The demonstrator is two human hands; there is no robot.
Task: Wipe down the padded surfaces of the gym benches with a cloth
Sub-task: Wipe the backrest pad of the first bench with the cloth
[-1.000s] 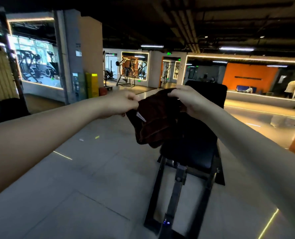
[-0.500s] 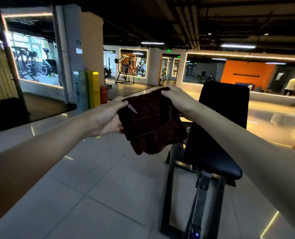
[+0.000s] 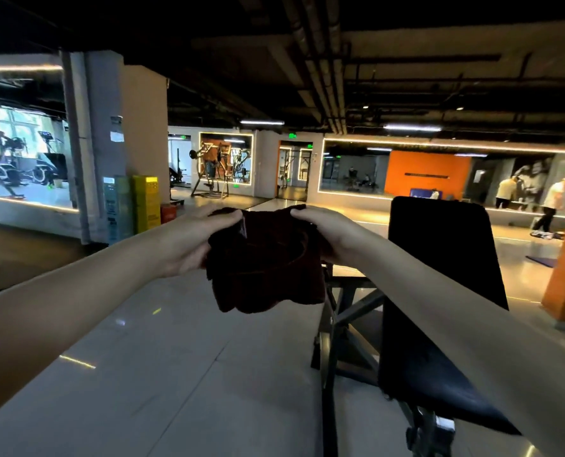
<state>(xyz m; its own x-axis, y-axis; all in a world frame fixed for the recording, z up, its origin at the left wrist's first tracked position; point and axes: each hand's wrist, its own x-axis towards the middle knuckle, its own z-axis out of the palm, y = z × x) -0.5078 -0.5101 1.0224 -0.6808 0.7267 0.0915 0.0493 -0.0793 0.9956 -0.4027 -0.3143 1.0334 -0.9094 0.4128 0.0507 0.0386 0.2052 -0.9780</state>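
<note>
Cloth [image 3: 264, 272], dark and bunched, hangs in the air just left of the bench [image 3: 406, 357], touching none of its pads. We judge this the readying step: we are gathering the cloth into a wad, and wiping has not yet begun. Next we would need to swing it right and press it flat on the upright back pad [image 3: 446, 239] or the seat [image 3: 439, 400] below it. Our left hand [image 3: 192, 242] pinches the cloth's upper left edge, fingers curled over it; our right hand [image 3: 333, 235] grips the upper right edge likewise. Both forearms reach forward, the right one crossing in front of the bench.
</note>
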